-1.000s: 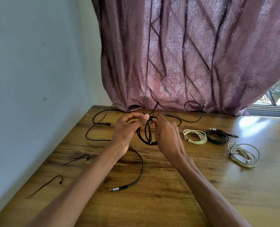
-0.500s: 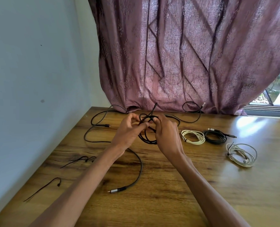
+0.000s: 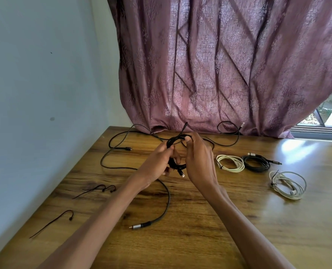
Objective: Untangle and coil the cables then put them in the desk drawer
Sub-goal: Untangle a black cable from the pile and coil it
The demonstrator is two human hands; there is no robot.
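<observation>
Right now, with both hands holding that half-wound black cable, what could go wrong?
1. The small black cable coil, pinched between the left hand and right hand, may spring open; its plug end dangles untied.
2. The long black cable with a silver plug passes under the left wrist and could get dragged or snagged.

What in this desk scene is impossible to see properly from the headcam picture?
- Desk drawer: not in the head view at all.
- Black coil: partly covered by left hand and right hand.
- Cable ends at the back: run under the curtain.
</observation>
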